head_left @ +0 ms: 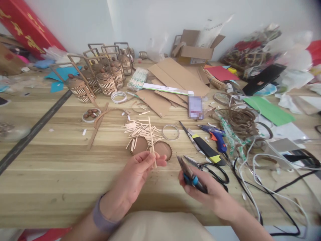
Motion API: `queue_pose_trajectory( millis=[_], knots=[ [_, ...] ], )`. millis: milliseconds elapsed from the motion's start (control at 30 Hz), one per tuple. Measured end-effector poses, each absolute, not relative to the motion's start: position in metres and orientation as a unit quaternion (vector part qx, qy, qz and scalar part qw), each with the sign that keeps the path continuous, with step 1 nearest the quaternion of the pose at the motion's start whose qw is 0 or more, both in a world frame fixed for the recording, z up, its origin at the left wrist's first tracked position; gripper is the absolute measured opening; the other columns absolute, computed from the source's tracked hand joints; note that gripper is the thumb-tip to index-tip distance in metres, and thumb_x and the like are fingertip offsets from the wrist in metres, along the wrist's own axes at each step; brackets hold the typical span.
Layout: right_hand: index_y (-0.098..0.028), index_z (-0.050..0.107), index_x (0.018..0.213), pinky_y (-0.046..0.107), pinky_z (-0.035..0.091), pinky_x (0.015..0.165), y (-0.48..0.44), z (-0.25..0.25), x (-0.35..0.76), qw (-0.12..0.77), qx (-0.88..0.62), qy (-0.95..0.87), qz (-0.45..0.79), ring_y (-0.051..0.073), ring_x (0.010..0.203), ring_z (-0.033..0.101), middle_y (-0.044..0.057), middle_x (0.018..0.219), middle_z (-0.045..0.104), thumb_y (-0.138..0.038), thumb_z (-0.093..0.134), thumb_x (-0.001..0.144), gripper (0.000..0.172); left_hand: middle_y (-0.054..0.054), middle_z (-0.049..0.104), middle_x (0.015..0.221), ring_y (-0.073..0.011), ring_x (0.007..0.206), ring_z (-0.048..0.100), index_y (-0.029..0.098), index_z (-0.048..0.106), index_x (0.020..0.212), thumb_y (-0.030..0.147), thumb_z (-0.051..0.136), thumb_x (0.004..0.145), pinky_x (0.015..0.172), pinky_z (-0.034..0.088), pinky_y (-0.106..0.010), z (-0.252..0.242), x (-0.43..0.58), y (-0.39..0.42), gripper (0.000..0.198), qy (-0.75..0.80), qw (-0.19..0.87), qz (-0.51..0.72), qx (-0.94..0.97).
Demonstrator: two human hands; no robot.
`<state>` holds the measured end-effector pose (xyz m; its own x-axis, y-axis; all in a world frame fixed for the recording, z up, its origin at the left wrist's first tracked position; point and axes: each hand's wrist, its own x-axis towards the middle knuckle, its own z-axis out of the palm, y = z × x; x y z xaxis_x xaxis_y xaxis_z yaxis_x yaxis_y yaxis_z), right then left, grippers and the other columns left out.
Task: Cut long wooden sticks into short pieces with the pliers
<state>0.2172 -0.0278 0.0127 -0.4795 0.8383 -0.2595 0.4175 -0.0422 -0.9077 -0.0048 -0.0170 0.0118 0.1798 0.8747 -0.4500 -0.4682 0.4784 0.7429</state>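
Note:
My left hand [140, 167] pinches a few thin wooden sticks [151, 134], one longer than the others, pointing away from me. In my right hand [200, 187] is a pair of pliers or cutters [189, 174] with blue and black handles, its jaws aimed up and to the left, apart from the sticks. Just beyond my left hand lies a loose pile of short sticks [140, 129]. Two round brown discs with notched rims sit there, the right disc [162, 149] partly behind my fingers and the left disc [141, 144] with sticks lying on it.
Black-handled scissors [218, 172], a yellow-black utility knife [207, 149] and a blue glue gun [215, 134] lie right of the pile. Cables [250, 180] loop across the right side. Small stick lanterns [106, 82] stand back left; cardboard sheets [175, 73] lie behind.

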Motion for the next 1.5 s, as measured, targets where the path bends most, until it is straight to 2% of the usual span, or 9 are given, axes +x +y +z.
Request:
queue_pose_trajectory(
  millis=[67, 200, 367, 667, 833, 933, 1067, 1267, 1500],
  knots=[
    [-0.023, 0.054, 0.090, 0.031, 0.042, 0.067, -0.029, 0.014, 0.205, 0.256, -0.537, -0.683, 0.424, 0.019, 0.071, 0.053, 0.002, 0.080, 0.057, -0.032, 0.060, 0.085, 0.012, -0.004, 0.076, 0.078, -0.0216, 0.092, 0.067, 0.021, 0.074, 0.077, 0.048, 0.080, 0.070, 0.086, 0.042, -0.030, 0.011, 0.000, -0.017, 0.029, 0.467, 0.730, 0.447, 0.221],
    [-0.025, 0.049, 0.099, 0.033, 0.046, 0.073, -0.025, 0.008, 0.180, 0.336, -0.541, -0.717, 0.284, 0.022, 0.080, 0.057, 0.003, 0.089, 0.057, -0.029, 0.070, 0.078, 0.030, -0.002, 0.073, 0.073, -0.0183, 0.079, 0.064, 0.020, 0.072, 0.073, 0.048, 0.082, 0.066, 0.073, 0.042, -0.025, 0.014, 0.007, -0.016, 0.030, 0.460, 0.738, 0.441, 0.221],
    [-0.025, 0.046, 0.101, 0.034, 0.048, 0.074, -0.019, 0.003, 0.164, 0.362, -0.479, -0.763, 0.241, 0.023, 0.085, 0.059, 0.003, 0.090, 0.057, -0.019, 0.068, 0.079, 0.032, 0.003, 0.065, 0.062, -0.0121, 0.063, 0.056, 0.019, 0.070, 0.067, 0.040, 0.084, 0.066, 0.069, 0.043, -0.022, 0.018, 0.011, -0.016, 0.025, 0.426, 0.753, 0.455, 0.210],
    [-0.023, 0.046, 0.101, 0.032, 0.049, 0.071, -0.016, 0.002, 0.162, 0.367, -0.473, -0.774, 0.207, 0.022, 0.082, 0.058, 0.003, 0.090, 0.056, -0.017, 0.067, 0.079, 0.031, 0.001, 0.065, 0.064, -0.0138, 0.067, 0.056, 0.018, 0.070, 0.069, 0.040, 0.085, 0.062, 0.071, 0.043, -0.023, 0.017, 0.015, -0.016, 0.027, 0.413, 0.761, 0.458, 0.201],
    [-0.022, 0.047, 0.100, 0.032, 0.048, 0.073, -0.015, 0.001, 0.161, 0.353, -0.493, -0.757, 0.243, 0.021, 0.084, 0.058, 0.004, 0.091, 0.057, -0.018, 0.066, 0.077, 0.030, 0.002, 0.064, 0.063, -0.0151, 0.067, 0.057, 0.017, 0.067, 0.065, 0.046, 0.086, 0.058, 0.074, 0.044, -0.026, 0.018, 0.017, -0.017, 0.035, 0.422, 0.755, 0.451, 0.220],
    [-0.022, 0.049, 0.102, 0.033, 0.046, 0.077, -0.016, 0.006, 0.164, 0.326, -0.506, -0.745, 0.288, 0.022, 0.088, 0.057, 0.005, 0.095, 0.057, -0.022, 0.065, 0.077, 0.030, 0.000, 0.067, 0.067, -0.0174, 0.071, 0.061, 0.018, 0.068, 0.068, 0.048, 0.082, 0.063, 0.076, 0.044, -0.028, 0.014, 0.014, -0.018, 0.034, 0.431, 0.749, 0.440, 0.246],
    [-0.022, 0.053, 0.104, 0.032, 0.044, 0.076, -0.016, 0.023, 0.183, 0.199, -0.529, -0.713, 0.415, 0.020, 0.082, 0.056, 0.003, 0.092, 0.060, -0.030, 0.060, 0.081, 0.025, -0.002, 0.074, 0.075, -0.0208, 0.084, 0.064, 0.018, 0.071, 0.083, 0.050, 0.071, 0.077, 0.087, 0.041, -0.031, 0.007, 0.001, -0.019, 0.032, 0.469, 0.718, 0.398, 0.326],
    [-0.020, 0.058, 0.091, 0.028, 0.040, 0.069, -0.017, 0.039, 0.221, 0.020, -0.519, -0.631, 0.576, 0.018, 0.080, 0.052, 0.001, 0.085, 0.058, -0.035, 0.056, 0.081, 0.019, -0.002, 0.077, 0.074, -0.0211, 0.085, 0.062, 0.019, 0.070, 0.096, 0.048, 0.067, 0.079, 0.087, 0.038, -0.032, 0.007, -0.012, -0.022, 0.034, 0.514, 0.692, 0.318, 0.395],
    [-0.018, 0.059, 0.093, 0.027, 0.036, 0.067, -0.015, 0.036, 0.220, 0.005, -0.496, -0.537, 0.682, 0.016, 0.079, 0.047, 0.000, 0.085, 0.055, -0.032, 0.058, 0.075, 0.022, -0.001, 0.074, 0.069, -0.0195, 0.077, 0.063, 0.017, 0.069, 0.085, 0.044, 0.067, 0.078, 0.084, 0.041, -0.031, 0.011, -0.005, -0.023, 0.028, 0.476, 0.722, 0.282, 0.415]
  ],
)
